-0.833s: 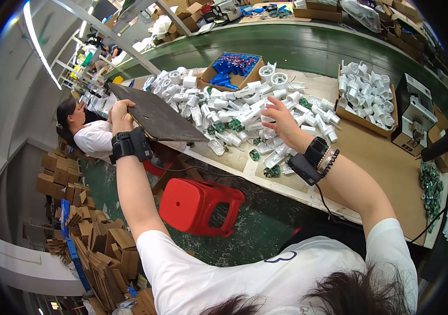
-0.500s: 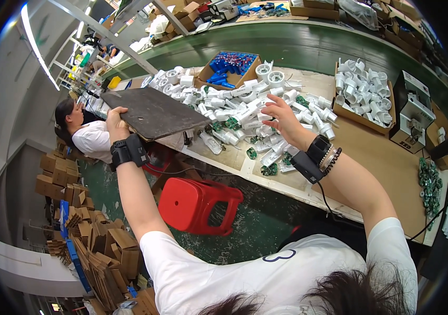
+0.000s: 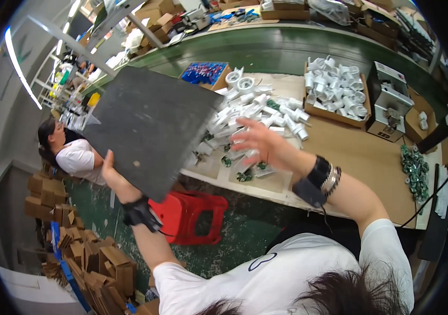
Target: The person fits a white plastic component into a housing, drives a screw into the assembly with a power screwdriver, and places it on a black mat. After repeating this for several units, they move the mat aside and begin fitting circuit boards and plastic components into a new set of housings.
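Note:
My left hand [image 3: 112, 174] grips a dark grey flat board [image 3: 153, 126] by its near left edge; the thumb shows on its face and the other fingers are hidden behind it. The board is tilted up, with its broad face toward me, and covers the left part of the workbench [image 3: 216, 176]. Over the bench, my right hand [image 3: 266, 146] is open with spread fingers, slightly blurred, and nothing shows in it. Below and beyond it lies a heap of white plastic housings [image 3: 291, 113], with small green circuit boards [image 3: 245, 176] among them.
A carton of blue parts [image 3: 221, 80] and a carton of white housings [image 3: 334, 119] stand on the bench. Right of them are a black-and-silver machine [image 3: 389, 100] and piled green boards [image 3: 414, 173]. A red stool [image 3: 203, 210] stands below; a co-worker [image 3: 74, 157] sits at left.
The board has swung from nearly flat to steeply tilted, showing more of its face and hiding more of the bench. My right hand has moved slightly left and down. The whole view has shifted.

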The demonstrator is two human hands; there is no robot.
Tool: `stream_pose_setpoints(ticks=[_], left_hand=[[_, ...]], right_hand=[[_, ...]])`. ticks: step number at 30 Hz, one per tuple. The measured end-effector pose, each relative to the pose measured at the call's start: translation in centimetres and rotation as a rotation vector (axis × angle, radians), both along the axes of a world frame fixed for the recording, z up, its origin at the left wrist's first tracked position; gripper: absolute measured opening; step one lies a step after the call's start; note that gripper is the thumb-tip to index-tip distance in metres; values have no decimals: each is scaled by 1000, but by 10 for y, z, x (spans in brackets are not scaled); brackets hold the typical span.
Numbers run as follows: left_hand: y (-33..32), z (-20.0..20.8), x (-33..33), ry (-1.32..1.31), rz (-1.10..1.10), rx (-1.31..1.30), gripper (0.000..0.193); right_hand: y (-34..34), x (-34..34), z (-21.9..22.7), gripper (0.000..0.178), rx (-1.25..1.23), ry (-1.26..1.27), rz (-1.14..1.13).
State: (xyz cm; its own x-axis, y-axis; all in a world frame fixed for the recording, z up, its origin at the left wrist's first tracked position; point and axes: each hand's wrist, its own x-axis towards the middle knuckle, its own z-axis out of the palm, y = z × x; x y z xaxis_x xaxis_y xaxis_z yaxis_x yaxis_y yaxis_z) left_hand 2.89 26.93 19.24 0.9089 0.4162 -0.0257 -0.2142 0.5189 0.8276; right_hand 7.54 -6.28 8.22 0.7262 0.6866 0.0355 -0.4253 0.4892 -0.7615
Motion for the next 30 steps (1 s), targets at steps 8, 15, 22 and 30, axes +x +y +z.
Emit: stream_pose_setpoints(ticks=[8,15,22,30], left_hand=[[-156,-111,-33,-101,-111,-302,44],[-205,-155,-91,-184,-488,-237,51],[-195,-280,-79,-204,-874,356,47],[-228,-307,-86,-54,-1433,568,51]], right_hand=[[-45,-85,2,56,-86,-77,-524],[-196,-152,-26,48,27,178,-627],[-312,-253,-28,62,-90,-17,-922],[-358,-368,-27,61,-337,-60,-1056]])
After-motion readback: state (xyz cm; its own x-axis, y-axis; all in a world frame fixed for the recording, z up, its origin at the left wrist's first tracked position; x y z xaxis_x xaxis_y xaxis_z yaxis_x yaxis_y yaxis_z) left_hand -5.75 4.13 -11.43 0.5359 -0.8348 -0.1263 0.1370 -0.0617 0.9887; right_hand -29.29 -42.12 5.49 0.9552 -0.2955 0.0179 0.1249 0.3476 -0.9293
